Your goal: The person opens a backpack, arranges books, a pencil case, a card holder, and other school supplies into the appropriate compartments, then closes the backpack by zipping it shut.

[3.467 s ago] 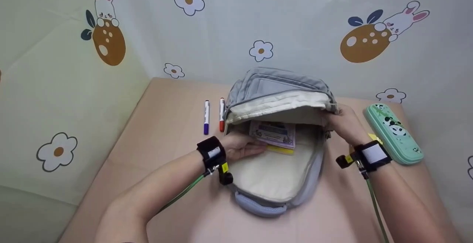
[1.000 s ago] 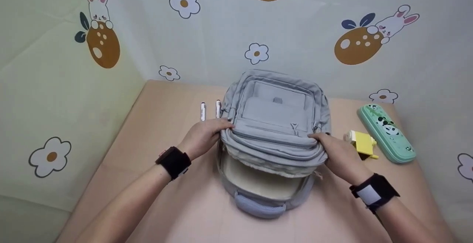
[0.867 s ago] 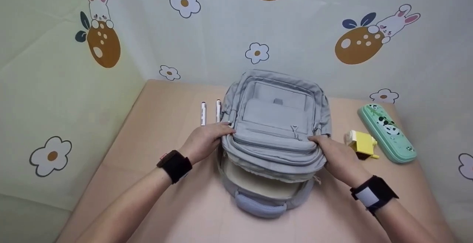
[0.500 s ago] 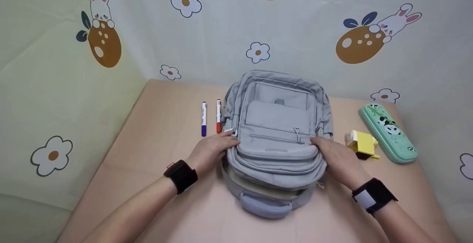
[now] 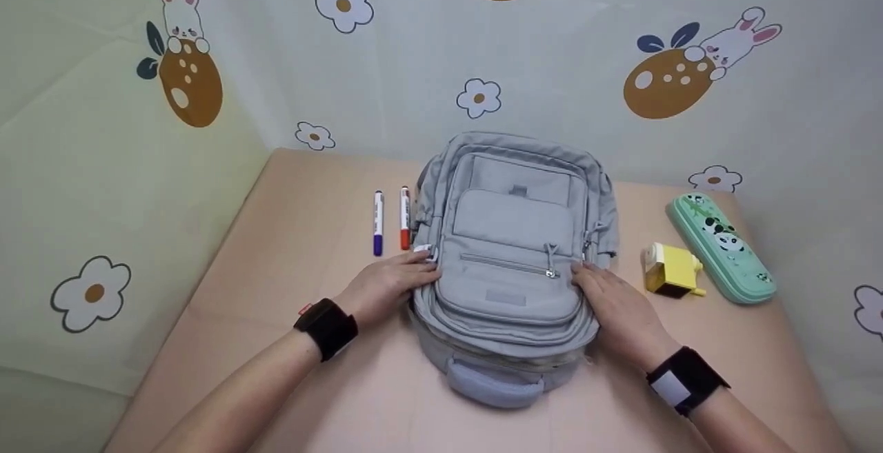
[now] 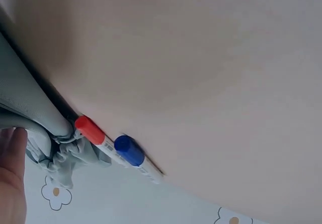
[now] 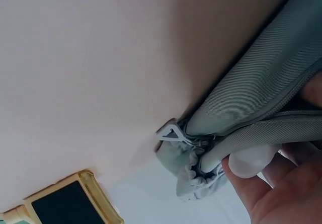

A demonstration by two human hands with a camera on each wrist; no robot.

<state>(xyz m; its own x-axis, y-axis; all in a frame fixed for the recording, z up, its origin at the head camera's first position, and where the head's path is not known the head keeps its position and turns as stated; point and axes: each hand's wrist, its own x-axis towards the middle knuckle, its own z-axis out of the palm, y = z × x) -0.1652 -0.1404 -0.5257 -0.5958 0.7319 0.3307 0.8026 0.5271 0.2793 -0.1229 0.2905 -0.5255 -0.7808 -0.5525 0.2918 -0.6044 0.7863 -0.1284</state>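
Observation:
A grey backpack (image 5: pixel 517 232) lies on its back on the table, its front panel down over the main compartment. A narrow gap still shows near the handle (image 5: pixel 495 383). My left hand (image 5: pixel 386 284) holds the panel's left edge, fingers on top and thumb hidden. The right hand (image 5: pixel 624 308) grips the opposite edge. In the right wrist view, a finger (image 7: pixel 313 90) shows in the gap under the panel edge, with the rest of the hand over the front side. Just beyond the left hand lie a blue-capped marker (image 5: pixel 378 222) and a red-capped marker (image 5: pixel 405 218).
Right of the backpack stands a small yellow and white device (image 5: pixel 672 270) with a side crank. Beyond it lies a mint pencil case (image 5: pixel 723 246) with pandas. The table (image 5: pixel 276 343) meets a printed fabric wall (image 5: pixel 400 94) at the back and left.
Earlier the left hand was inside the backpack by some booklets while the right held the panel up. Since then both hands have taken the panel's edges and lowered it toward the handle.

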